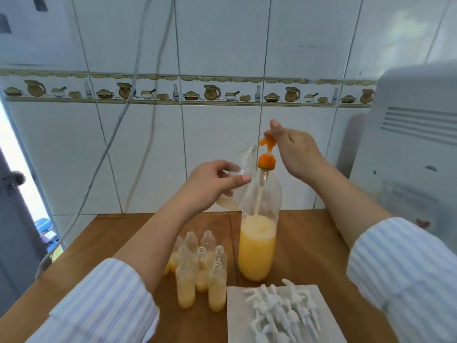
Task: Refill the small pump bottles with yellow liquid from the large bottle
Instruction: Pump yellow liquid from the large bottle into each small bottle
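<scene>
Bottles crowd the middle of the tabletop [309, 243]: the large bottle [258, 233] stands upright, about half full of yellow liquid. My right hand [298, 152] pinches its orange pump head [267, 142]. My left hand [212, 184] grips a tilted small bottle [241, 169] just beside the neck. Other small bottles [200, 266] cluster nearer the front edge.
</scene>
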